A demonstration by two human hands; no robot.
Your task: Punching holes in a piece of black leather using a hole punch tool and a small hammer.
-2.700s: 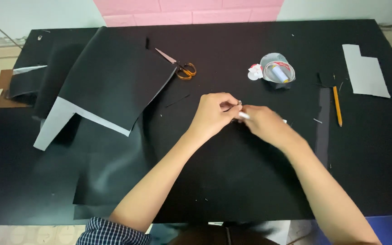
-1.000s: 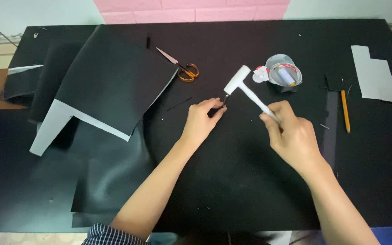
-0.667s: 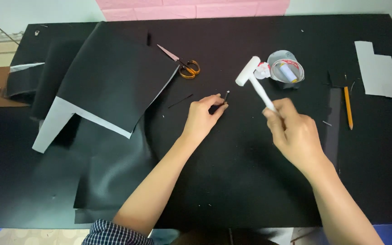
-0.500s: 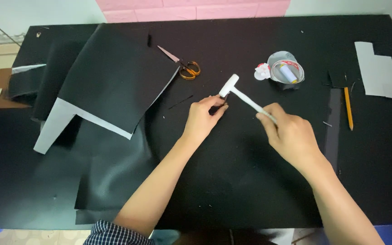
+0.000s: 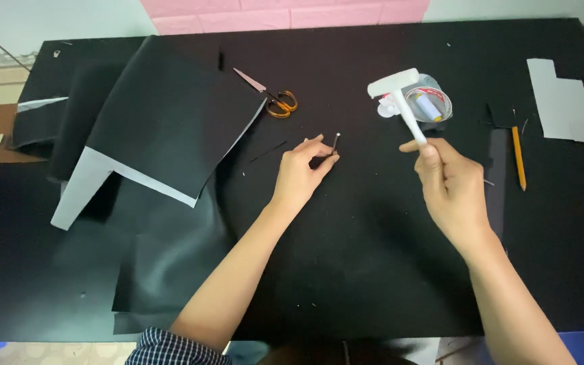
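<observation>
While the left hand (image 5: 302, 172) pinches a thin, stiff punch (image 5: 334, 142) upright on the black sheet (image 5: 346, 257) between thumb and fingertips, the right hand (image 5: 451, 186), fingers wrapped low around the handle, holds a light-looking white mallet (image 5: 400, 98) raised above and right of them.

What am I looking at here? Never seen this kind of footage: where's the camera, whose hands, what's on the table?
There is no machine. A person wears one camera on the head, looking down at their own two bare hands over a black-covered table.

The left hand pinches a thin dark metal punch upright on the surface. The right hand has its grip on a small white hammer, raised above the table and apart from the punch.

Also lying there: large black sheets with pale undersides, orange-handled scissors, a clear round tub holding thread spools, an orange pencil and a grey cut paper pattern.
</observation>
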